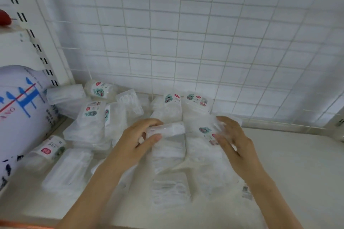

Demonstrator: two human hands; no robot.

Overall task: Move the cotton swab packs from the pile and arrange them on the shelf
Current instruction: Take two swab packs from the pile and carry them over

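Several clear cotton swab packs with red and green labels lie jumbled in a pile (89, 122) on the left half of the white shelf (290, 163). More packs form two rough rows (169, 182) running from the back wire grid toward me. My left hand (137, 141) grips one pack (167, 129) sideways between thumb and fingers, just above the left row. My right hand (232, 139) has its fingers curled round the edge of a labelled pack (204, 135) in the right row.
A large white bag with blue print (20, 113) stands at the left edge against the pile. A white wire grid panel (186, 42) closes the back of the shelf. A slotted upright (26, 24) rises at left, with a red object (4, 17) beside it.
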